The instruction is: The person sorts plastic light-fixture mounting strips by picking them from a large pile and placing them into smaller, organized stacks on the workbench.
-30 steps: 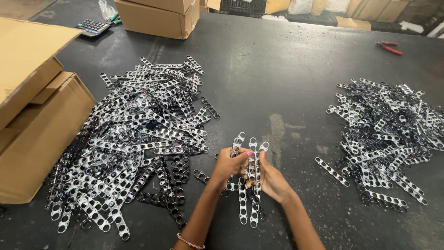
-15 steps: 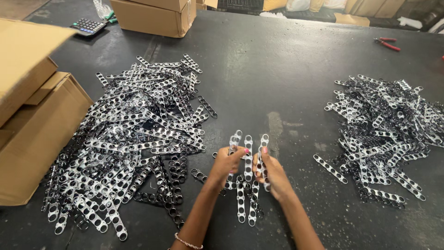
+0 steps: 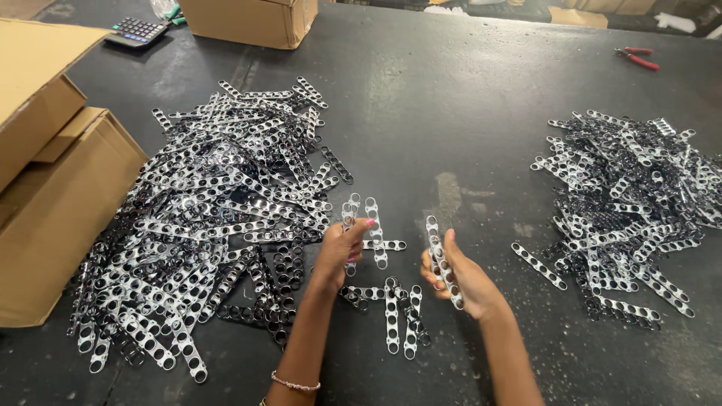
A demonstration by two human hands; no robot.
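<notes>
My right hand [image 3: 460, 275] grips a small stack of shiny perforated metal strips [image 3: 441, 259], held slanted just above the dark table [image 3: 451, 120]. My left hand [image 3: 340, 249] is closed on one or two more strips [image 3: 350, 218] at the right edge of the big left pile [image 3: 203, 210]. The two hands are apart. Between and below them lie a few loose strips [image 3: 397, 316] flat on the table.
A second pile of strips [image 3: 632, 203] lies at the right. Cardboard boxes [image 3: 53, 195] stand along the left edge and another box [image 3: 248, 19] at the back. A calculator [image 3: 137, 31] sits at the back left, red-handled pliers [image 3: 638, 57] at the back right.
The hands, together on one bundle of strips before, have parted: the right hand moved right with a stack, the left moved left toward the big pile. Some strips now lie on the table.
</notes>
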